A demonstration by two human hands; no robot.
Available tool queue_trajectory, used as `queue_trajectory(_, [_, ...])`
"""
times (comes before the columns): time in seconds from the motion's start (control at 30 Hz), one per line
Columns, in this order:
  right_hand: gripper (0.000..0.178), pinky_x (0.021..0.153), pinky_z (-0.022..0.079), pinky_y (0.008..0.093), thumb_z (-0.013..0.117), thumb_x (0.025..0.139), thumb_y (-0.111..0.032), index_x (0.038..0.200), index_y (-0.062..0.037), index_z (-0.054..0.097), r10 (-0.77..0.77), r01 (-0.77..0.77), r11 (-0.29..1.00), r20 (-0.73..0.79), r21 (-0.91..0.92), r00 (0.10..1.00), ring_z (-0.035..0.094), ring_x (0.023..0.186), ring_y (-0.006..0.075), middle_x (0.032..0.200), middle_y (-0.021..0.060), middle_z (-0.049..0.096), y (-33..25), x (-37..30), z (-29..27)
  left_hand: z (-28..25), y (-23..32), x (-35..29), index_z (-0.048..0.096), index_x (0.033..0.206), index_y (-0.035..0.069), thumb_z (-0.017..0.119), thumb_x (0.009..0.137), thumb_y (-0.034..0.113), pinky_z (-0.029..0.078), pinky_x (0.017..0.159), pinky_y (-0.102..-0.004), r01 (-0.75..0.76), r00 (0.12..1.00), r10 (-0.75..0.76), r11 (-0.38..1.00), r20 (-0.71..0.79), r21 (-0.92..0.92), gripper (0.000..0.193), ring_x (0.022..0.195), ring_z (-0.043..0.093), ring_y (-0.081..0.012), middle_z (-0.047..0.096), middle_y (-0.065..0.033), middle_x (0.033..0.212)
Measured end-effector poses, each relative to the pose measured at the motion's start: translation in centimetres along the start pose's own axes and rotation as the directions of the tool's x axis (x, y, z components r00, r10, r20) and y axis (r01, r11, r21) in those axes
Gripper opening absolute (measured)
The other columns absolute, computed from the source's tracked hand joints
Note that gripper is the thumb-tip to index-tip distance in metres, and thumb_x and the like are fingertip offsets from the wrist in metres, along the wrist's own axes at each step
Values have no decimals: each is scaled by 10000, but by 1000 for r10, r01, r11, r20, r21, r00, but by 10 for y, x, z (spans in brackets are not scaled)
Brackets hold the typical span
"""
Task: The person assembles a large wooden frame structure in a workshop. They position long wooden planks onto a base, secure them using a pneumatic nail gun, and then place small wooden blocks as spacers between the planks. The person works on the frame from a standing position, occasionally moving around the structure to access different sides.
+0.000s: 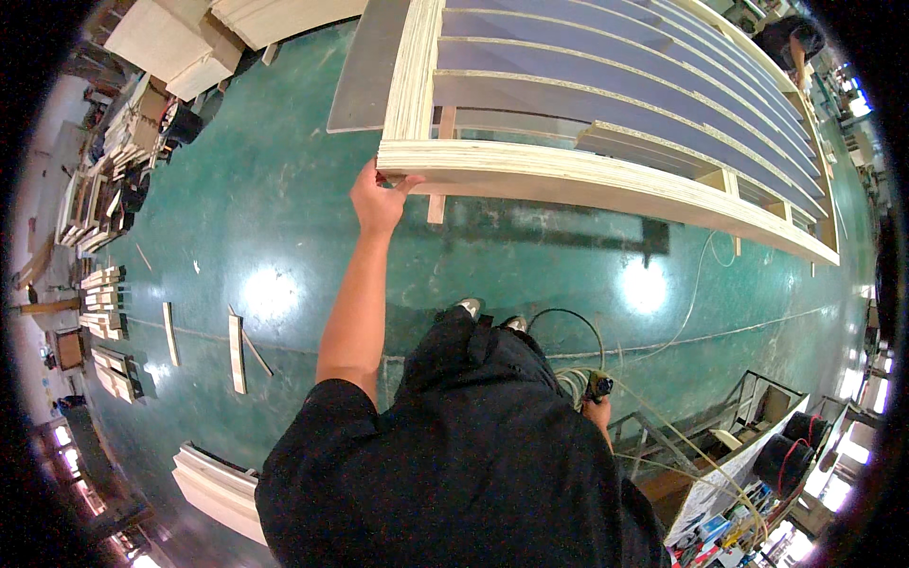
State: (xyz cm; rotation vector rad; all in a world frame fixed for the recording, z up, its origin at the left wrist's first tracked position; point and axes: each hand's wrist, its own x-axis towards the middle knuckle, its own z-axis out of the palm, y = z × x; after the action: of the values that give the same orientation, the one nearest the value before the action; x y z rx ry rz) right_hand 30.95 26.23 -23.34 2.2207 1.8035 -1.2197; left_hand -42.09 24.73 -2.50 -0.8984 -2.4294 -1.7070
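Observation:
A large frame of pale plywood (568, 170) with many parallel slats (606, 98) stretches across the upper right. My left hand (381, 201) grips its near left corner, thumb on the front face and fingers curled around the end. Low at my right side, my right hand (597, 411) is closed around a dark hand tool (598, 384) with pale hose loops beside it; the tool's exact kind is too small to tell. A short wooden strip (436, 208) sticks out from under the frame near my left hand.
Loose wood strips (237, 354) lie on the green floor to the left, near stacked boards (102, 301). A thin hose (696, 289) trails across the floor. At lower right stands a cart (696, 502) with tools. Another person (791, 43) is at the frame's far right.

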Motion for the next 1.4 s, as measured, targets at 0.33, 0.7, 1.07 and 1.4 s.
queue_trajectory(0.33, [372, 750, 548, 436, 782, 857, -290, 1139, -66, 687, -43, 43, 998, 3, 42, 999, 724, 830, 307, 964, 123, 764, -2, 10, 10, -2, 10, 2, 709, 1097, 11, 999, 630, 363, 583, 753, -352, 68, 997, -71, 991, 24, 116, 653, 836, 731, -215, 764, -112, 970])
queue_trajectory(0.7, [530, 784, 538, 501, 835, 765, -476, 1053, -58, 682, -67, 78, 984, 73, -160, 995, 715, 862, 400, 938, 172, 742, 3, 45, 25, 2, 3, 2, 693, 1084, 13, 989, 627, 430, 577, 749, -382, -28, 999, 32, 994, -30, 102, 686, 833, 726, -271, 747, -129, 963])
queue_trajectory(1.07, [388, 749, 544, 493, 783, 826, -279, 1092, -28, 655, -97, 99, 995, 115, -14, 989, 707, 832, 376, 957, 190, 737, -32, 42, 18, 9, -7, -8, 662, 1151, -12, 990, 654, 428, 580, 862, -358, 31, 995, -36, 998, -91, -57, 740, 953, 718, -232, 734, -129, 1031])
queue_trajectory(1.4, [376, 746, 547, 462, 775, 824, -242, 1106, -21, 659, -192, 178, 966, 57, 189, 980, 705, 810, 349, 940, 171, 740, 45, 55, 38, 17, -37, -21, 650, 1191, -56, 972, 738, 275, 580, 905, -319, 146, 970, -190, 953, -150, -265, 647, 1014, 687, -169, 719, -112, 1120])
